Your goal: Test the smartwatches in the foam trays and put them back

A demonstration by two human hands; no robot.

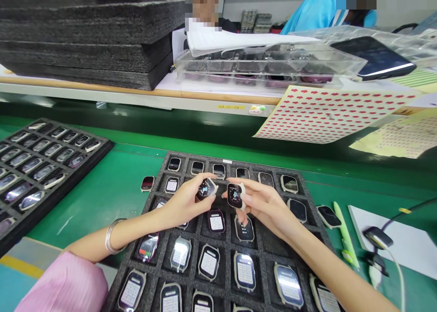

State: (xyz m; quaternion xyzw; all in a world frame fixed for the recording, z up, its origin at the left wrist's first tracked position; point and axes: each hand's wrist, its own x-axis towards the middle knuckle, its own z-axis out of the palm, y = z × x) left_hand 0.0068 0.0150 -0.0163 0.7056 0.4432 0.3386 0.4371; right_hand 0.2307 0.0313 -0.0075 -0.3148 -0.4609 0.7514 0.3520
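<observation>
My left hand (195, 198) is closed around a strapless smartwatch (205, 189) with a lit dark screen and a pale case. In my right hand (262, 203) is a second smartwatch (235, 195), pinched at its edges, its screen also lit. Both are held side by side above a black foam tray (196, 232). The tray's square pockets hold several watches; some, such as the watch (209, 262) near the middle, show a white grid on screen, others are dark. My forearms cover part of the tray.
Another foam tray of watches (44, 162) lies at left. Loose watches rest beside the near tray, one left (148, 183), one right (329, 216), near a green pen (344, 234) and cables (377, 237). A shelf (136, 93) carries stacked foam and clear plastic trays (269, 68). Two people sit beyond.
</observation>
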